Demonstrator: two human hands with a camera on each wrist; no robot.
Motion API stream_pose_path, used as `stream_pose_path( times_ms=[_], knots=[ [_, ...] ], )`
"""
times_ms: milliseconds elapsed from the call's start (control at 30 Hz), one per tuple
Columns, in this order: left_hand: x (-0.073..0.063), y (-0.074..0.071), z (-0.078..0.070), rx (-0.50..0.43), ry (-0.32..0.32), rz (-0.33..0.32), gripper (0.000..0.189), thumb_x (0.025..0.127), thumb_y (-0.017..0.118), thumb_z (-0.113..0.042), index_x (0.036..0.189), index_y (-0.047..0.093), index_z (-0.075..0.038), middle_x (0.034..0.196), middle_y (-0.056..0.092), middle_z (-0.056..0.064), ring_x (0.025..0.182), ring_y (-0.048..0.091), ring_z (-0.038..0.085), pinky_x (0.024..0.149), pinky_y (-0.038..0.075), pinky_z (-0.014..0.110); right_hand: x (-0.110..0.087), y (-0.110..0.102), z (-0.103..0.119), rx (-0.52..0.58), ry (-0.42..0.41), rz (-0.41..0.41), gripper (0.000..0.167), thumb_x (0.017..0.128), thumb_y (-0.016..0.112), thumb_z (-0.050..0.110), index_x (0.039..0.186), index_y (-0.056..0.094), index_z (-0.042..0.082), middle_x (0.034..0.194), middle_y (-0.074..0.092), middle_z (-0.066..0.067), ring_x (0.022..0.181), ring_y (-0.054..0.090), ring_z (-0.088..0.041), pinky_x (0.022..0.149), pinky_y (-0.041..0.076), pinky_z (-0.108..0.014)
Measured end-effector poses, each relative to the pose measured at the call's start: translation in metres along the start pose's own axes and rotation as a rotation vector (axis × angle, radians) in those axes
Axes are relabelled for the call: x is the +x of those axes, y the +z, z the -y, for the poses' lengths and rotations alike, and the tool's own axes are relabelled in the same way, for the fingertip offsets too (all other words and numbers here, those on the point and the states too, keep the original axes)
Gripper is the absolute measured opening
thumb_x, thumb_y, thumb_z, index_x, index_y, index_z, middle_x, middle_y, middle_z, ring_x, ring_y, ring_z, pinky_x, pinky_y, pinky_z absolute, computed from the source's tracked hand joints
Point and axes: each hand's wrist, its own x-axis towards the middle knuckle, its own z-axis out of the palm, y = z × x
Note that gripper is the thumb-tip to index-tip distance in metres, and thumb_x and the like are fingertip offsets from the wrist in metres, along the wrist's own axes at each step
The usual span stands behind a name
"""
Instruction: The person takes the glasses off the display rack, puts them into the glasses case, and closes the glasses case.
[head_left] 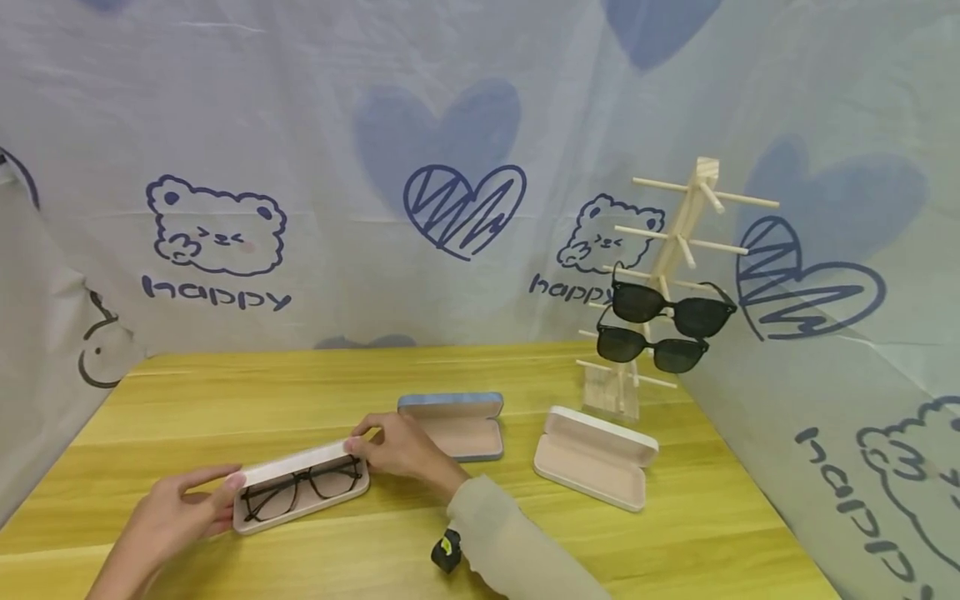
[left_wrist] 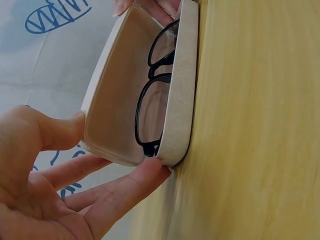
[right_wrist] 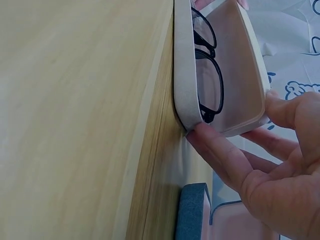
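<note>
A white glasses case (head_left: 302, 498) with a pale pink lining lies on the table, its lid (left_wrist: 114, 85) raised partway. Inside rest black-framed eyeglasses (head_left: 300, 485) with clear lenses. At the case's left end my left hand (head_left: 176, 508) grips it, thumb on the lid's edge and fingers at the lower shell. My right hand (head_left: 401, 446) holds the opposite end the same way, its thumb (right_wrist: 282, 110) against the lid. In both wrist views the lenses stick up above the rim of the lower shell.
Behind my right hand stands an open blue glasses case (head_left: 457, 402). To its right is an open white case (head_left: 592, 467). A wooden display rack (head_left: 686, 217) at the back right carries two black sunglasses (head_left: 701, 317). A printed cloth (head_left: 337, 250) hangs behind the table.
</note>
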Motion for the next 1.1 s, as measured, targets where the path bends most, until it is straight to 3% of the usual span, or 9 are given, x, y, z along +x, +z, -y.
stream_pose_path(
  times_ms=[133, 267, 400, 567, 767, 1100],
  knots=[
    [-0.001, -0.002, 0.002, 0.007, -0.011, 0.011, 0.090, 0.096, 0.061, -0.064, 0.155, 0.042, 0.000, 0.127, 0.067, 0.032, 0.094, 0.079, 0.027, 0.094, 0.058, 0.053, 0.000, 0.001, -0.001, -0.026, -0.024, 0.009, 0.026, 0.101, 0.069, 0.035, 0.118, 0.074, 0.016, 0.098, 0.079, -0.003, 0.072, 0.073, -0.011, 0.067, 0.055, -0.020],
    [-0.001, -0.002, 0.004, 0.004, -0.011, 0.006, 0.088, 0.095, 0.063, -0.063, 0.154, 0.044, 0.000, 0.129, 0.066, 0.031, 0.095, 0.079, 0.026, 0.092, 0.060, 0.050, 0.000, 0.000, -0.004, -0.030, -0.039, 0.012, 0.025, 0.100, 0.070, 0.032, 0.118, 0.075, 0.015, 0.100, 0.079, -0.004, 0.071, 0.072, -0.007, 0.067, 0.055, -0.020],
    [-0.004, -0.001, 0.006, -0.004, 0.016, -0.016, 0.082, 0.096, 0.067, -0.055, 0.152, 0.047, 0.001, 0.127, 0.068, 0.030, 0.095, 0.079, 0.024, 0.087, 0.062, 0.042, 0.000, -0.001, -0.006, -0.029, -0.051, 0.018, 0.026, 0.099, 0.072, 0.031, 0.118, 0.075, 0.014, 0.096, 0.080, -0.004, 0.070, 0.069, -0.004, 0.068, 0.054, -0.019],
    [-0.005, 0.002, 0.010, 0.060, 0.058, -0.048, 0.076, 0.096, 0.070, -0.052, 0.149, 0.052, 0.000, 0.118, 0.074, 0.025, 0.091, 0.079, 0.021, 0.091, 0.059, 0.047, -0.001, -0.001, -0.008, -0.035, -0.056, 0.022, 0.028, 0.097, 0.074, 0.030, 0.118, 0.075, 0.012, 0.095, 0.080, -0.006, 0.071, 0.068, -0.001, 0.069, 0.054, -0.018],
    [-0.005, 0.005, 0.013, 0.053, 0.059, -0.070, 0.077, 0.095, 0.072, -0.051, 0.148, 0.052, 0.000, 0.116, 0.075, 0.027, 0.089, 0.079, 0.022, 0.078, 0.063, 0.034, -0.002, 0.000, -0.009, -0.060, -0.060, 0.023, 0.028, 0.098, 0.073, 0.032, 0.119, 0.074, 0.013, 0.100, 0.080, -0.004, 0.080, 0.069, -0.001, 0.074, 0.055, -0.018],
    [-0.004, 0.005, 0.014, 0.041, 0.062, -0.064, 0.077, 0.093, 0.075, -0.048, 0.148, 0.052, 0.001, 0.116, 0.075, 0.025, 0.090, 0.079, 0.021, 0.077, 0.063, 0.032, -0.003, 0.000, -0.009, -0.070, -0.037, 0.023, 0.028, 0.097, 0.074, 0.033, 0.119, 0.075, 0.016, 0.104, 0.079, -0.002, 0.089, 0.071, -0.006, 0.077, 0.056, -0.020]
  ],
)
